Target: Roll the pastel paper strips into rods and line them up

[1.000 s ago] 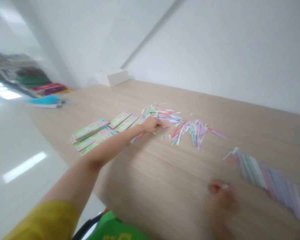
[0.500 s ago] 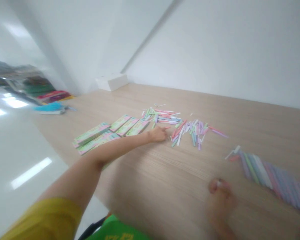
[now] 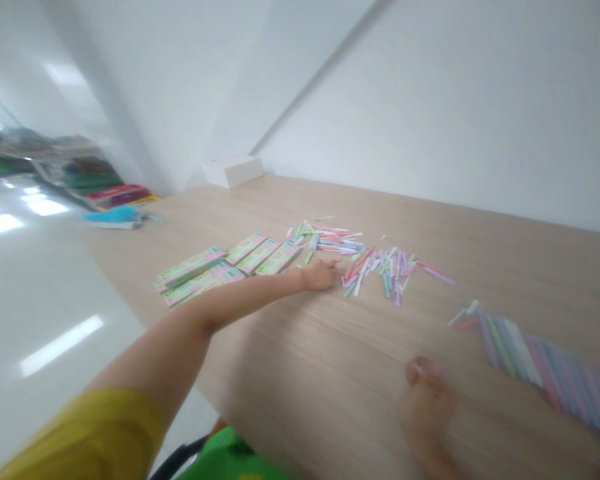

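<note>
My left hand (image 3: 321, 273) reaches across the table with its fingers closed, at the left edge of a loose pile of slim pastel sticks (image 3: 393, 267). A thin pinkish bit shows at its fingertips; whether the hand grips it is unclear. Behind that hand lies another scattered pile of pastel sticks (image 3: 330, 239). Closer to me, my right hand (image 3: 430, 397) is curled over the table, slightly blurred, with a small whitish spot between thumb and finger. To its right, a slanted row of pastel sticks (image 3: 545, 360) lies side by side.
Several flat green-and-pink boxes (image 3: 253, 253) are grouped left of the piles. A white box (image 3: 233, 171) stands at the back against the wall. A blue item (image 3: 113, 214) lies near the table's left edge. Below me is green cloth (image 3: 230, 460).
The view has shifted slightly, so the boxes sit further right in it. My right hand has moved a little left, away from the row of sticks. My left hand has stayed by the pile.
</note>
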Available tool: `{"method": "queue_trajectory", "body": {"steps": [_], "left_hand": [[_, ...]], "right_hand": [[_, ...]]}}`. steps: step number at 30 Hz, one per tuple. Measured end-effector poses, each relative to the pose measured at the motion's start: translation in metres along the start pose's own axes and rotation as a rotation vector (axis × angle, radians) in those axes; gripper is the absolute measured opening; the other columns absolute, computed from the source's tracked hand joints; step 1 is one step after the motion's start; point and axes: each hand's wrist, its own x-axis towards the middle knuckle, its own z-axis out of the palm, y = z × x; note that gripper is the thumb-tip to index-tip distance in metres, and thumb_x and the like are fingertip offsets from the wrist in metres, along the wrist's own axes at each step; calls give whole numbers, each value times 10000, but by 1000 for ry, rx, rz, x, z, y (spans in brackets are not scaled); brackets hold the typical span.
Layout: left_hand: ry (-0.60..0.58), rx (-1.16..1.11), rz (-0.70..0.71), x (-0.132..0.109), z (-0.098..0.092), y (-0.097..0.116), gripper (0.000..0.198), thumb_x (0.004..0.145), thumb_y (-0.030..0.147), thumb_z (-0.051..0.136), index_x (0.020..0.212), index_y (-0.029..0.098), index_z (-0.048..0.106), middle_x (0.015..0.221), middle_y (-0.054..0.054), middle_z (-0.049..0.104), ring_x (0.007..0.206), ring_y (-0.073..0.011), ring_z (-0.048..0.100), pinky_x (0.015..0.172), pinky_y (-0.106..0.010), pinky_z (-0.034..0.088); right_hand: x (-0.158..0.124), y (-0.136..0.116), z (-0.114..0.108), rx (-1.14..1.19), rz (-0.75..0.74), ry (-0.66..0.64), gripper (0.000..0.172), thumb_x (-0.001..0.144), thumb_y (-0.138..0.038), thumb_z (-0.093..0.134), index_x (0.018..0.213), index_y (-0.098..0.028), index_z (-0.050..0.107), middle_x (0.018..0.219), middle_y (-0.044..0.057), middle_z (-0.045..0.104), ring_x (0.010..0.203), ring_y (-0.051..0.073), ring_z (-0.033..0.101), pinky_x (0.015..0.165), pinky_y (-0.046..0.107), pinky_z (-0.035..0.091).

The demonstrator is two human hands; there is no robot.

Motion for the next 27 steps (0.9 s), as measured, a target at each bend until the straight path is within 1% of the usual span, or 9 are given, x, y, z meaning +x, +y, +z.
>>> {"method": "queue_trajectory", "body": {"steps": [4, 8, 11, 14, 17, 20, 22, 25, 27], "left_hand": [[-55, 6, -33, -6, -3, 28, 237, 854, 130, 418, 950, 150, 633, 952, -161, 639, 952, -277, 537, 659, -360, 384], [-84, 10, -127, -16, -2, 71, 240, 861, 142, 393, 956, 134, 613, 900, -171, 628, 872, -293, 544, 591, -359, 369], [-30, -9, -202, -24, -2, 105, 245, 877, 153, 369, 959, 121, 598, 879, -178, 609, 846, -289, 538, 597, -368, 371], [47, -60, -286, -34, -5, 130, 231, 889, 182, 366, 950, 124, 582, 862, -166, 595, 830, -276, 528, 621, -375, 388], [76, -88, -393, -44, -10, 141, 217, 883, 149, 355, 941, 131, 564, 875, -155, 594, 846, -266, 521, 664, -377, 413], [103, -134, -464, -52, -13, 144, 200, 863, 106, 358, 936, 135, 541, 898, -150, 597, 872, -268, 516, 723, -394, 429], [139, -214, -455, -57, -12, 145, 181, 853, 95, 361, 914, 141, 525, 917, -152, 594, 883, -266, 512, 763, -402, 429], [232, -462, -443, -62, -3, 149, 112, 836, 115, 393, 858, 163, 492, 868, -138, 592, 833, -247, 513, 778, -390, 426], [330, -767, -522, -60, 3, 151, 73, 850, 168, 398, 826, 186, 465, 811, -108, 596, 772, -219, 520, 750, -368, 432]], "right_hand": [[15, 15, 6, -189, 10, -12, 553, 915, -488, 223, 686, -161, 606, 593, 115, 598, 559, 207, 497, 555, 307, 304], [30, 24, 11, -319, -1, -12, 576, 918, -442, 223, 726, -119, 660, 612, 153, 626, 529, 211, 492, 538, 306, 278], [30, 25, 13, -365, -53, -8, 587, 925, -431, 224, 702, -117, 668, 581, 147, 614, 493, 196, 459, 527, 301, 259], [21, 21, 14, -366, -215, 8, 575, 923, -436, 241, 632, -143, 642, 537, 118, 578, 478, 175, 434, 524, 293, 240], [6, 9, 14, -308, -375, -39, 546, 924, -424, 250, 586, -173, 597, 525, 91, 555, 475, 159, 429, 528, 287, 237], [-3, -5, 16, -273, -385, -109, 526, 931, -411, 259, 548, -193, 547, 501, 72, 526, 449, 149, 401, 511, 287, 211], [-5, -12, 16, -269, -358, -120, 518, 930, -414, 268, 525, -203, 512, 478, 60, 502, 431, 146, 375, 498, 290, 184], [-2, -17, 15, -242, -308, -89, 513, 927, -435, 290, 502, -210, 469, 448, 37, 472, 422, 136, 353, 493, 285, 174], [-1, -19, 15, -205, -279, -53, 521, 929, -449, 296, 495, -208, 454, 435, 24, 458, 424, 129, 351, 492, 278, 188]]}}
